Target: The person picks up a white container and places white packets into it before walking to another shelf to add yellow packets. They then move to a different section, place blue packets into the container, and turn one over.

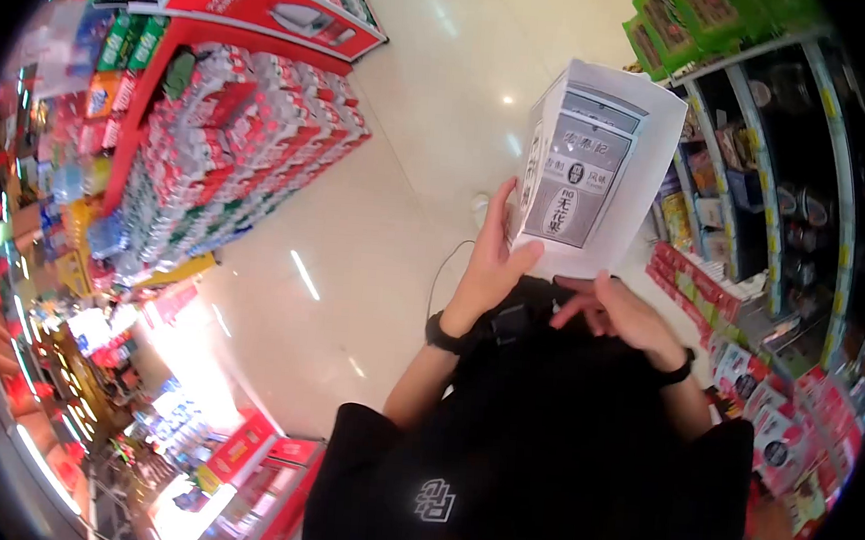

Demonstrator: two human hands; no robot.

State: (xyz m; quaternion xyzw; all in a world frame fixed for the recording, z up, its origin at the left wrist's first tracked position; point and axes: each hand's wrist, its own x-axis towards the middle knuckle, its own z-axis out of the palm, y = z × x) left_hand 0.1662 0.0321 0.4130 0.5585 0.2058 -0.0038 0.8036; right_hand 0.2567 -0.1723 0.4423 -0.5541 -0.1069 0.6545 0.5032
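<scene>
A white open-topped carton (650,175) is held out in front of my body, tilted so that its inside shows. In it lie flat grey packets (592,171) printed with Chinese characters, one behind another. My left hand (498,265) grips the carton's lower left corner, thumb on the near edge and fingers along the side wall. Close below the near edge is my right hand (625,312), its fingers apart and its thumb tip right at the carton's rim. A dark band circles each wrist.
On the left, shrink-wrapped bottle packs (250,147) are stacked high beside a red display sign (271,3). Shelving (747,142) with goods runs along the right, with red boxes (692,283) low down. Pale tiled floor (412,128) lies between; a thin cable (440,271) is near me.
</scene>
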